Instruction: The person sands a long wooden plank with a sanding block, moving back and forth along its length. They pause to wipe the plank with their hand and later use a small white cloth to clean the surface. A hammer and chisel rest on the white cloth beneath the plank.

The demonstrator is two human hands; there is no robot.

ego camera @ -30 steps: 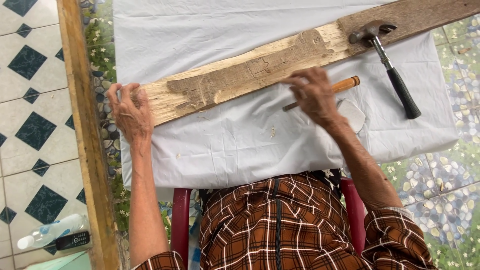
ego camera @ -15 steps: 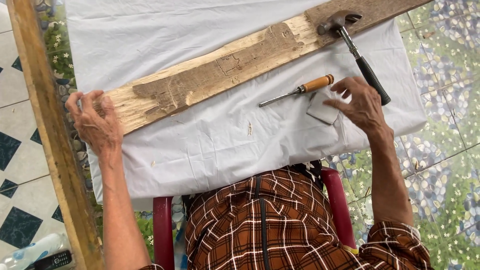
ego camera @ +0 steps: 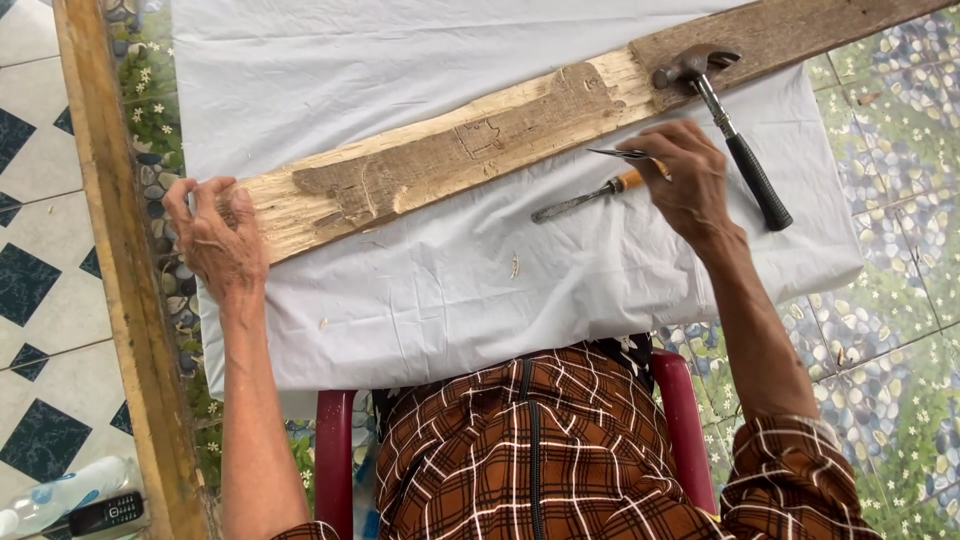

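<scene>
— That long weathered wooden plank (ego camera: 480, 150) looks rough: pale raw splintered wood along its edges, darker grey-brown matt bark-like skin in the middle and at the far end.

— And it lies on a white matt cloth (ego camera: 420, 280), creased and soft-looking. The claw hammer (ego camera: 722, 125)?

— Dull grey metal head and shaft, black matt grip that seems rubber or plastic.

— The chisel (ego camera: 590, 195) has a grey metal blade and a smooth orange-brown wooden handle.

— The red chair (ego camera: 335, 450) is glossy plastic; the shirt (ego camera: 540, 460) is brown checked woven cloth.

— The floor tiles (ego camera: 900, 200) have a smooth sheen.
</scene>
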